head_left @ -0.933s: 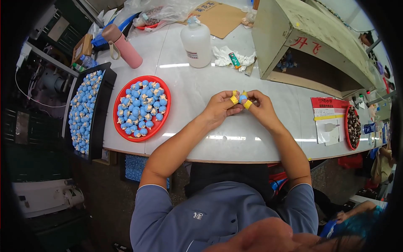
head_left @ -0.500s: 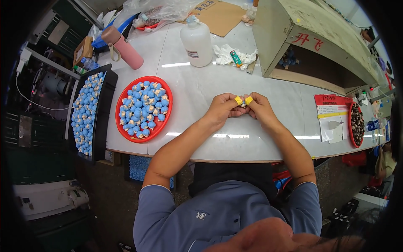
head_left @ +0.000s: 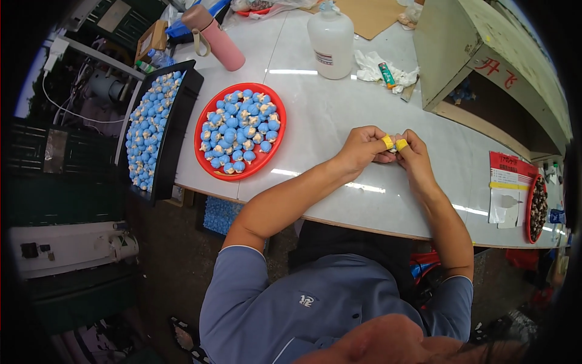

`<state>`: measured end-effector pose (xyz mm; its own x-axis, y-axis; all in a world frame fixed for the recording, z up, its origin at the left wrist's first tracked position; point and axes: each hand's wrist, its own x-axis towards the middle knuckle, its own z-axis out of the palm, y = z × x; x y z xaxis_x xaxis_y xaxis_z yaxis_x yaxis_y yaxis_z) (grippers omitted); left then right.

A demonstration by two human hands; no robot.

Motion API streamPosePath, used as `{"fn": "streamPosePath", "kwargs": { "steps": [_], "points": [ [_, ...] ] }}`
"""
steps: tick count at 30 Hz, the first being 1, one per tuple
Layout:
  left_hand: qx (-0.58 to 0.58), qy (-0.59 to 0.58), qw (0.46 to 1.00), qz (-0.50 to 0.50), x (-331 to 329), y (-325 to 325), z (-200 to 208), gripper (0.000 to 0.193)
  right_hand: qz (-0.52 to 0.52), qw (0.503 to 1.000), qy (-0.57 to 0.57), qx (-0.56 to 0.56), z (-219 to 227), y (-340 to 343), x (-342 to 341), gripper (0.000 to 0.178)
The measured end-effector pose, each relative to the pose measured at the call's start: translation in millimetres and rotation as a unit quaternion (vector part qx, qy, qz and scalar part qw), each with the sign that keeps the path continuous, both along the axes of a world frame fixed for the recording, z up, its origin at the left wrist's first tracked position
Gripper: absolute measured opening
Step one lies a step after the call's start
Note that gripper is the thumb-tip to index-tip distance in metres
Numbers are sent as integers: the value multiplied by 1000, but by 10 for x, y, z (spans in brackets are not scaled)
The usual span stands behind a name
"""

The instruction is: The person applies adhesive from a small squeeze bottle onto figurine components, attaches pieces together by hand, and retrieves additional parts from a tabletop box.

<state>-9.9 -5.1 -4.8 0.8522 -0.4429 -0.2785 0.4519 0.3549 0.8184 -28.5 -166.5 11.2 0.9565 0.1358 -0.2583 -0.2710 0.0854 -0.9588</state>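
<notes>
My left hand (head_left: 365, 148) and my right hand (head_left: 415, 159) meet above the grey tabletop (head_left: 315, 130), fingertips almost touching. Yellow tape wraps both thumbs. Pinched between the two hands is a small blue-and-pale piece (head_left: 394, 148), mostly covered by the fingers; it may match the blue balls with cream star-shaped ends, but too little shows to be sure. Several such balls (head_left: 232, 132) fill a round red tray (head_left: 276, 153) to the left of my left hand.
A long black bin (head_left: 176, 115) of blue balls stands at far left. Behind are a pink flask (head_left: 223, 45), a white plastic bottle (head_left: 331, 48), crumpled tissue (head_left: 368, 65) with a green tube (head_left: 386, 75), and a metal cabinet (head_left: 451, 60). Right: printed sheets (head_left: 508, 203), a red tray of dark pieces (head_left: 537, 209).
The view has swung, so the table and my hands appear farther right. Both hands stay together on the small piece, with hardly any finger movement to see.
</notes>
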Motion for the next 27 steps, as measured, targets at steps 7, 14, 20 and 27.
{"fn": "streamPosePath", "kwargs": {
  "steps": [7,14,20,27],
  "points": [
    [6,10,1000,-2,8,25,26,16,-4,1000,-16,4,-55,25,34,26],
    [48,-59,995,60,37,-14,60,20,-73,997,11,35,5,37,60,16],
    [45,-113,987,109,28,-53,50,20,-30,998,-12,44,78,8,17,17],
    [75,-84,993,27,96,64,79,22,43,997,-43,48,23,-177,104,15]
  ]
}}
